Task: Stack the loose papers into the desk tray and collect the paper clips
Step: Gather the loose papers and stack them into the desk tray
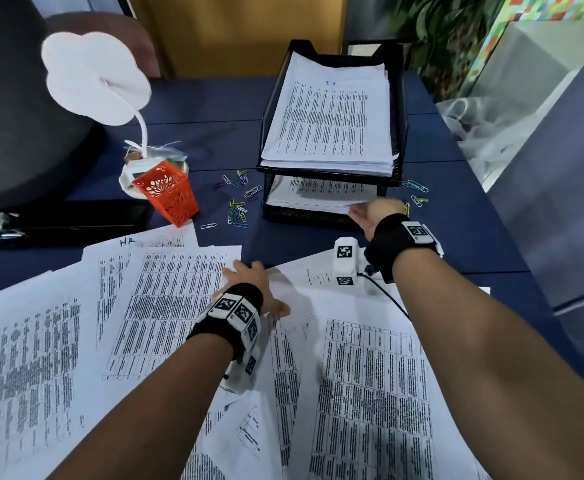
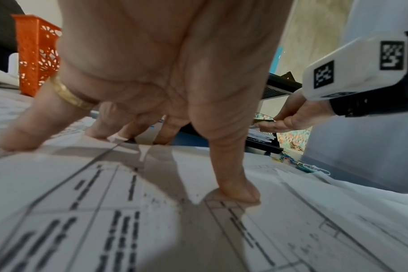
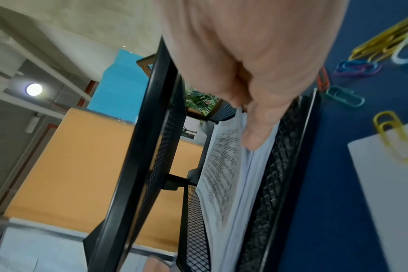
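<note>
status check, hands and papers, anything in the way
Left hand open, fingers pressing loose papers. Right hand gripping stack in lower tray. Clips uncollected, scattered either side of tray.

desk (image 1: pixel 214 109) navy | tray (image 1: pixel 399 140) black mesh | papers (image 1: pixel 166 306) white, black print | cup (image 1: pixel 167 192) orange lattice | clips (image 1: pixel 237 209) multicoloured

An orange lattice pen holder (image 1: pixel 167 192) stands tilted on the blue table (image 1: pixel 214 109), ahead and to the left of the fingers. Just behind it sits a white cloud-shaped lamp (image 1: pixel 93 76) on a curved stem, its base cluttered with small items. Farther right, past the fingertips, crumpled clear plastic (image 1: pixel 481 123) lies near leafy plants (image 1: pixel 432 36).
</note>
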`<state>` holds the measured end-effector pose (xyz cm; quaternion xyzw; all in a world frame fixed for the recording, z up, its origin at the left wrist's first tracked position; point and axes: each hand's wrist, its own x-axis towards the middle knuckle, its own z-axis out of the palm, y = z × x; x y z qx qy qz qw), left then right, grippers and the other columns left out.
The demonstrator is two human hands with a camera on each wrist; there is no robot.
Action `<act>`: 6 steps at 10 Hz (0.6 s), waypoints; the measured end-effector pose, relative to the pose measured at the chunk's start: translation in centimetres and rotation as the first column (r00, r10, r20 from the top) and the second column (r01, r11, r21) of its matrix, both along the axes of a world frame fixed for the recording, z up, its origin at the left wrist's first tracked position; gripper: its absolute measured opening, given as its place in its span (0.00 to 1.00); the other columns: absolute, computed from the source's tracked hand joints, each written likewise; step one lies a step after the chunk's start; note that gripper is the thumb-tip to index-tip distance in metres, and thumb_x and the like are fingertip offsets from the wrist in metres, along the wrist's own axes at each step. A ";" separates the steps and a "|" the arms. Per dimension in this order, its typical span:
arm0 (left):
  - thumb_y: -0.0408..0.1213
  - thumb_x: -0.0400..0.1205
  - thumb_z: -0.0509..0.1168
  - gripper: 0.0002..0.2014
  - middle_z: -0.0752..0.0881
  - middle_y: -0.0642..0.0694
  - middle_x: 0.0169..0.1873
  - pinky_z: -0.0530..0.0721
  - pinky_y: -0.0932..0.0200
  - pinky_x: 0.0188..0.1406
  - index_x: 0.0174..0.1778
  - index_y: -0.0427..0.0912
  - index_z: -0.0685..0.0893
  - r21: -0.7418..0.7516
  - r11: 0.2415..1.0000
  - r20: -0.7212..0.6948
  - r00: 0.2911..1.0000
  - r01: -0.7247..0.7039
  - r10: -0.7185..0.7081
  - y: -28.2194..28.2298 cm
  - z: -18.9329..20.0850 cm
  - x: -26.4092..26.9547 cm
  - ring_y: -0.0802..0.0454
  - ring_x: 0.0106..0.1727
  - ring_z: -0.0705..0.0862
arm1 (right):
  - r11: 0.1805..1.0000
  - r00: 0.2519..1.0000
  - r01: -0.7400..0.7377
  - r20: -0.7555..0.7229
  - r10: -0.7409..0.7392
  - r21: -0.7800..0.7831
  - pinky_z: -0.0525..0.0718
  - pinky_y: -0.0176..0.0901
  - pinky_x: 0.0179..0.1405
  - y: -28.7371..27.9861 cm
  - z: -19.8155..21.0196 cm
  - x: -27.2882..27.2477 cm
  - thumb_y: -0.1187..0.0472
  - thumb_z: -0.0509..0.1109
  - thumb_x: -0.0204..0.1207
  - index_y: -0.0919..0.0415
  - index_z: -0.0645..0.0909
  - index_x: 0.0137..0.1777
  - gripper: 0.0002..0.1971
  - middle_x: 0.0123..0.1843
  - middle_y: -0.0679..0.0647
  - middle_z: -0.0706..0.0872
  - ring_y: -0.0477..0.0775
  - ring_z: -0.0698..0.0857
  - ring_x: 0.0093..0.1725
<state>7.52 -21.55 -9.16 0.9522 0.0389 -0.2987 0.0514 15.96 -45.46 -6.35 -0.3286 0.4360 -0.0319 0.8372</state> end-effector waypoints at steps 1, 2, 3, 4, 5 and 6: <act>0.65 0.60 0.76 0.54 0.62 0.36 0.71 0.76 0.31 0.65 0.75 0.41 0.60 0.012 1.000 -0.004 1.000 0.004 -0.004 -0.1 0.3 0.0 0.31 0.75 0.59 | 0.660 0.870 -0.493 -0.330 0.367 -0.567 0.80 0.40 0.67 0.2 1.2 -1.9 0.59 0.50 0.86 0.56 0.67 0.78 0.21 0.75 0.52 0.75 0.43 0.84 0.61; 0.65 0.62 0.76 0.55 0.61 0.34 0.74 0.74 0.33 0.68 0.77 0.40 0.59 0.032 0.999 -0.012 1.000 0.017 -0.016 -0.3 0.7 -0.1 0.30 0.76 0.59 | 0.957 0.988 -0.147 -0.071 0.134 -0.251 0.86 0.33 0.44 -0.2 0.8 -3.5 0.65 0.53 0.84 0.50 0.58 0.80 0.25 0.73 0.58 0.76 0.32 0.86 0.28; 0.65 0.64 0.74 0.55 0.60 0.33 0.76 0.71 0.36 0.72 0.78 0.39 0.58 0.049 0.999 -0.013 1.000 0.021 -0.020 -0.4 1.4 -0.4 0.29 0.77 0.58 | 0.898 0.969 -0.247 -0.105 0.224 -0.363 0.85 0.31 0.36 -0.8 0.6 -5.2 0.66 0.56 0.82 0.51 0.63 0.79 0.25 0.70 0.60 0.79 0.34 0.83 0.20; 0.64 0.65 0.74 0.53 0.61 0.33 0.76 0.68 0.38 0.74 0.78 0.39 0.59 0.034 0.999 -0.006 1.000 0.011 -0.011 -0.4 1.8 -0.9 0.30 0.78 0.58 | 0.785 0.936 -0.353 -0.196 0.293 -0.510 0.89 0.38 0.44 -2.1 0.4 -8.4 0.65 0.59 0.81 0.61 0.72 0.74 0.21 0.69 0.62 0.80 0.33 0.86 0.28; 0.60 0.65 0.76 0.48 0.63 0.36 0.76 0.70 0.37 0.72 0.76 0.42 0.63 -0.048 0.999 0.064 0.998 0.017 -0.014 -0.5 2.0 -1.9 0.34 0.76 0.63 | 0.694 0.905 -0.423 -0.308 0.292 -0.583 0.88 0.50 0.55 -3.3 0.4 -11.9 0.64 0.61 0.79 0.69 0.78 0.66 0.18 0.66 0.65 0.83 0.34 0.83 0.27; 0.49 0.73 0.73 0.41 0.59 0.42 0.80 0.67 0.41 0.74 0.79 0.45 0.62 -0.061 0.995 0.130 0.989 0.083 -0.074 -1.6 2.5 -3.3 0.41 0.80 0.60 | 0.604 0.875 -0.484 -0.367 0.316 -0.633 0.82 0.40 0.54 -4.0 0.8 -15.1 0.69 0.61 0.78 0.70 0.80 0.63 0.15 0.65 0.65 0.83 0.43 0.86 0.50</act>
